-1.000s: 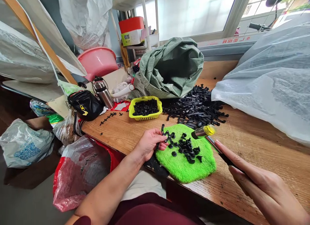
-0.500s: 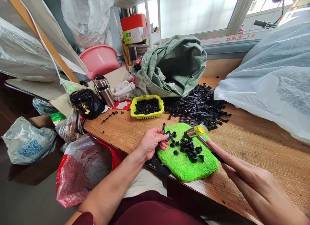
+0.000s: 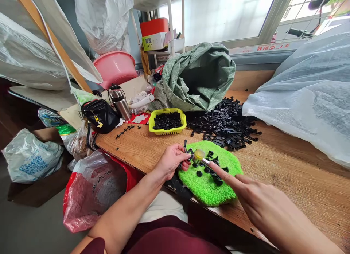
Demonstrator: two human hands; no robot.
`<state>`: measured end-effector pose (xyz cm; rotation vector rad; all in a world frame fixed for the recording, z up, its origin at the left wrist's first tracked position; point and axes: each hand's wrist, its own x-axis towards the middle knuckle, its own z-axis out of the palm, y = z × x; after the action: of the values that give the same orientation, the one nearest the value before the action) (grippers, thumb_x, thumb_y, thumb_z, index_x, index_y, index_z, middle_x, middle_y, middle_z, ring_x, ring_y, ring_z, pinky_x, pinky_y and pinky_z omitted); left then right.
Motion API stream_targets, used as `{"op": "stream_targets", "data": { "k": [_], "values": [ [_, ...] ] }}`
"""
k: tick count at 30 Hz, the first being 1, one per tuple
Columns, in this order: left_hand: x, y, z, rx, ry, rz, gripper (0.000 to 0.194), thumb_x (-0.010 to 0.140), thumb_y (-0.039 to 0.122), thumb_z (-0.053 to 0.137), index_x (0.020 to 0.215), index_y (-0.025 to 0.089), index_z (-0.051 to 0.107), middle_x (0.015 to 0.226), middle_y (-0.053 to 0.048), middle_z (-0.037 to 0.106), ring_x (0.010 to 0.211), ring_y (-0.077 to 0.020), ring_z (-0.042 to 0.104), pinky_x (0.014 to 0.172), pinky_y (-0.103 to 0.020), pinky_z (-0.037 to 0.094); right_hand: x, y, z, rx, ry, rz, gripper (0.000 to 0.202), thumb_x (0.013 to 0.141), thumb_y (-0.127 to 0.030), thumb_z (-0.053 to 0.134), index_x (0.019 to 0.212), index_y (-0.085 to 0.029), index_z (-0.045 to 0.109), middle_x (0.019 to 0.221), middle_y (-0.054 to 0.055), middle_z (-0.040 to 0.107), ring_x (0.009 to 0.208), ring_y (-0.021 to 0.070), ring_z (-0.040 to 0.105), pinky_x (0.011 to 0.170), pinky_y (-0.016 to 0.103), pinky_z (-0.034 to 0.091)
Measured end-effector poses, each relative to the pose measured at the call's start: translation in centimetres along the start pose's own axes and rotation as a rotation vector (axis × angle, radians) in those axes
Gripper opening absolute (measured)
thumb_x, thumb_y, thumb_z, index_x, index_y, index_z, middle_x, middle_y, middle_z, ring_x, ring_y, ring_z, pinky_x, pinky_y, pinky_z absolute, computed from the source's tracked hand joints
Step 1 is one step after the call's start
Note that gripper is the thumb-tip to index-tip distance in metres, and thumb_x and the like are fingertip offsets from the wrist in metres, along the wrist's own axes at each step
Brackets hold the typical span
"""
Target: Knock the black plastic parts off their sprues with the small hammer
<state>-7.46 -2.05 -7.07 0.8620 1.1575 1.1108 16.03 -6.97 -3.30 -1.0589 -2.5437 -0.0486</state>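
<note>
My left hand (image 3: 175, 159) pinches a branched black plastic piece (image 3: 186, 146) over the left edge of a bright green cloth (image 3: 216, 195). In my right hand (image 3: 246, 188) is a small hammer (image 3: 199, 155) with a yellowish head, its index finger stretched along the shaft. The hammer head is right beside the black piece; whether they touch cannot be told. Several loose round black parts (image 3: 217, 179) lie on the cloth, partly behind the hammer and right hand. The hammer's handle is mostly hidden by the right hand.
Behind the cloth stand a yellow basket (image 3: 167, 131) of black parts, a heap of black strips (image 3: 229, 122) and an open green sack (image 3: 166, 79). A white plastic sheet (image 3: 298, 112) covers the right side. A black bag (image 3: 101, 117) and steel flask (image 3: 120, 102) are at left.
My right hand has moved left with the hammer, bringing its head from the cloth's upper right to the black piece. My left hand has kept its hold. The view has shifted slightly.
</note>
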Motion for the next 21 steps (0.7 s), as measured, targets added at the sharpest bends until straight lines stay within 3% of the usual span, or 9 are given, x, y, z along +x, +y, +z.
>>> {"op": "stream_targets", "data": {
  "k": [2,5,9,13,17,21],
  "values": [
    [0.03,0.0,-0.04,0.006,0.001,-0.001,0.036,0.06,0.025,0.077,0.076,0.016,0.046,0.047,0.002,0.059,0.036,-0.0079,0.05,0.036,-0.015,0.038,0.25,0.15,0.1,-0.004,-0.014,-0.04,0.068,0.09,-0.005,0.026,0.151,-0.034,0.019,0.079,0.002,0.068,0.051,0.0202,0.066,0.039,0.027,0.05],
    [0.09,-0.02,-0.11,0.014,0.0,0.001,0.036,0.061,0.025,0.076,0.075,0.016,0.045,0.047,0.002,0.059,0.037,-0.0084,0.051,0.036,-0.015,0.039,0.49,0.25,0.09,0.075,0.101,-0.027,0.064,0.092,-0.008,0.027,0.151,-0.03,0.019,0.091,0.005,0.069,0.065,0.021,0.069,0.049,0.026,0.054],
    [0.17,-0.13,-0.15,0.035,0.0,0.018,0.038,0.06,0.027,0.076,0.075,0.017,0.043,0.046,0.002,0.059,0.036,-0.0084,0.05,0.036,-0.016,0.039,0.38,0.21,0.38,-0.042,0.015,-0.053,0.074,0.085,-0.001,0.026,0.152,-0.03,0.015,0.063,-0.002,0.061,0.039,0.0173,0.058,0.033,0.024,0.044],
    [0.15,-0.28,-0.17,0.042,0.005,0.027,0.039,0.06,0.03,0.076,0.076,0.017,0.043,0.047,0.002,0.059,0.037,-0.0085,0.051,0.036,-0.015,0.039,0.31,-0.2,0.23,0.023,0.065,-0.036,0.065,0.091,-0.005,0.028,0.151,-0.029,0.02,0.092,0.005,0.068,0.058,0.0181,0.067,0.047,0.024,0.053],
    [0.13,-0.33,-0.19,0.059,0.009,0.03,0.036,0.061,0.026,0.074,0.076,0.017,0.042,0.047,0.003,0.059,0.036,-0.0077,0.05,0.036,-0.015,0.038,0.32,-0.35,0.1,-0.061,0.007,-0.074,0.071,0.087,-0.002,0.025,0.152,-0.029,0.013,0.065,-0.001,0.064,0.041,0.0189,0.06,0.033,0.026,0.045],
    [0.25,-0.2,-0.17,0.069,-0.002,0.005,0.036,0.061,0.026,0.074,0.075,0.017,0.042,0.046,0.003,0.059,0.036,-0.0078,0.05,0.037,-0.015,0.037,0.14,-0.11,0.84,0.012,0.024,0.002,0.068,0.09,-0.006,0.026,0.152,-0.03,0.013,0.085,0.004,0.068,0.055,0.0195,0.066,0.042,0.025,0.049]
  ]
}}
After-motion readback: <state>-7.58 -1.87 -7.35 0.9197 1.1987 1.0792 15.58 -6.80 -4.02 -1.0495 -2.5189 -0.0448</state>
